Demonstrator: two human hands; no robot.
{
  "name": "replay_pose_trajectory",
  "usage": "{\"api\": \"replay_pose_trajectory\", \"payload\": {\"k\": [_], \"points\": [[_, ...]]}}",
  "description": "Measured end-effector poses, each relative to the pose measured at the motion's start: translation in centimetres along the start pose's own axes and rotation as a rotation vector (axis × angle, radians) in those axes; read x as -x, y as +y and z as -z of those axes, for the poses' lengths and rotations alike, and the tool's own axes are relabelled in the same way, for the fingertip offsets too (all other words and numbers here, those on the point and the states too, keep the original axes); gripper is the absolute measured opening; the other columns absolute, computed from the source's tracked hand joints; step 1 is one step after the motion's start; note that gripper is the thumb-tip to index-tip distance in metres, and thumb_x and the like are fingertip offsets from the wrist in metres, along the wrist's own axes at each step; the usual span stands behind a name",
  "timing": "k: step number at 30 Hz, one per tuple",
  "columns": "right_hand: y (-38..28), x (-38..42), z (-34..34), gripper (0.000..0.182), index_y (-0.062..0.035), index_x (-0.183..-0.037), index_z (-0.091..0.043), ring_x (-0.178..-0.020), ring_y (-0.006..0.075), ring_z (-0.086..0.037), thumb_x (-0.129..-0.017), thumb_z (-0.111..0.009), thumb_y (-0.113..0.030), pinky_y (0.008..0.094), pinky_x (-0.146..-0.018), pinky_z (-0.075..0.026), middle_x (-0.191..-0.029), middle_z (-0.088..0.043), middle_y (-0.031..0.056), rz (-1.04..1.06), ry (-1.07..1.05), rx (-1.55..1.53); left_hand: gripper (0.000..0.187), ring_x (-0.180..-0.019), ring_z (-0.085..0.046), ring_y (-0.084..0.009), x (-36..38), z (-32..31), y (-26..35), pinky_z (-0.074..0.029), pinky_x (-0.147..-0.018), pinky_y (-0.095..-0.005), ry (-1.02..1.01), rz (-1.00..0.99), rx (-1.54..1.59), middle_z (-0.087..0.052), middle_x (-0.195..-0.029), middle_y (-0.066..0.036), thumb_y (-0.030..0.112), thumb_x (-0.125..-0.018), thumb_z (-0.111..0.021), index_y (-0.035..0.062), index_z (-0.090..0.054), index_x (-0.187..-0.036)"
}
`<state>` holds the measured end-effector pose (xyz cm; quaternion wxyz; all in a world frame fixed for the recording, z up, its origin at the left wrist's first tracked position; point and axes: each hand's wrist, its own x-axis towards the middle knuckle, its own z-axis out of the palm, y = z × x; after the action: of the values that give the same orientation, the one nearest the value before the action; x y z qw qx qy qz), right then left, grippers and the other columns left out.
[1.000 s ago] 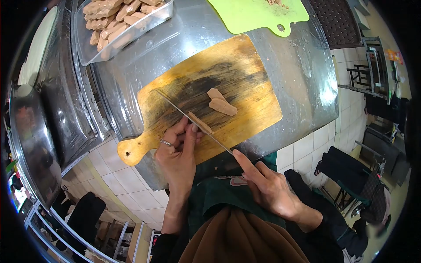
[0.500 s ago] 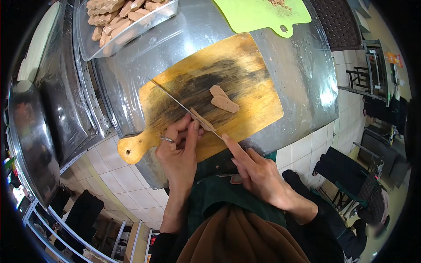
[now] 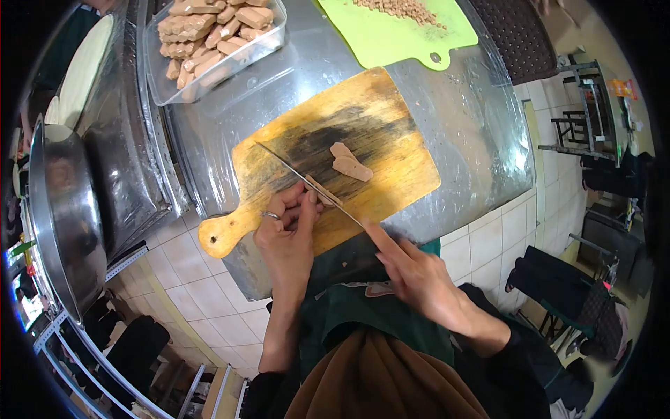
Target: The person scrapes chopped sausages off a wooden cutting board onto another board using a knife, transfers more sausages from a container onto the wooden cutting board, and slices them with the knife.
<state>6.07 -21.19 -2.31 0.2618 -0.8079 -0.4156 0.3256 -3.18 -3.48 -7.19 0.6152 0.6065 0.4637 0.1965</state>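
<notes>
Tan piece [image 3: 326, 190], slim, smooth-looking, at the near left part of the wooden board [image 3: 408, 185], knife [image 3: 283, 162] blade lying along it. Left hand [image 3: 285, 234]: fingers pinched on the piece. Right hand [image 3: 422, 279]: fingers clamped on the knife, index extended. Slicing seems in hand; next stroke calls for steady pinch, fingertips clear. Two flat slices [image 3: 352, 167] touching, farther right.

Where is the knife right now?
In the head view, the knife is in the right hand, its blade slanting over the wooden board, along the brown piece at the left hand, left of two other pieces.
</notes>
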Motion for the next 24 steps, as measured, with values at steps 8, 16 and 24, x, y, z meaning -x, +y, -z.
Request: {"api": "replay_pose_trajectory", "payload": {"k": [8,16,24], "points": [[1.0,0.5,0.6,0.078,-0.0295,-0.153,-0.04,-0.061,0.0326,-0.061,-0.084,-0.062,0.001,0.0425,-0.055,-0.052,-0.073,-0.048,0.0115,0.039,0.047,0.292,0.017,-0.081,-0.07,-0.0118,0.0,-0.2,-0.7,-0.055,-0.072,-0.0234,0.007,-0.13,-0.017,-0.072,-0.092,-0.009,0.004,-0.095,-0.067,-0.0048,-0.066,-0.109],[3.6,-0.8,0.9,0.06,-0.0191,-0.153,-0.04,-0.061,0.0251,-0.06,-0.096,-0.052,-0.004,0.0398,-0.062,-0.053,-0.071,-0.057,0.0143,0.104,0.152,-0.194,0.02,-0.075,-0.066,-0.0089,-0.6,-0.4,-0.6,-0.053,-0.069,-0.0219,0.008,-0.146,-0.109,-0.07,-0.088,-0.007,0.009,-0.094,-0.068,-0.005,-0.065,-0.108],[4.6,-0.1,5.9,0.05,-0.0188,-0.157,-0.031,-0.049,0.0047,-0.039,-0.108,-0.042,-0.016,0.0198,-0.044,-0.036,-0.068,-0.05,-0.0004,-0.216,-0.063,-0.945,0.022,-0.076,-0.073,-0.0185,-0.8,-1.3,1.5,-0.055,-0.067,-0.028,0.005,-0.206,-0.292,-0.072,-0.09,-0.013,0.011,-0.092,-0.07,-0.0031,-0.067,-0.109]]}}
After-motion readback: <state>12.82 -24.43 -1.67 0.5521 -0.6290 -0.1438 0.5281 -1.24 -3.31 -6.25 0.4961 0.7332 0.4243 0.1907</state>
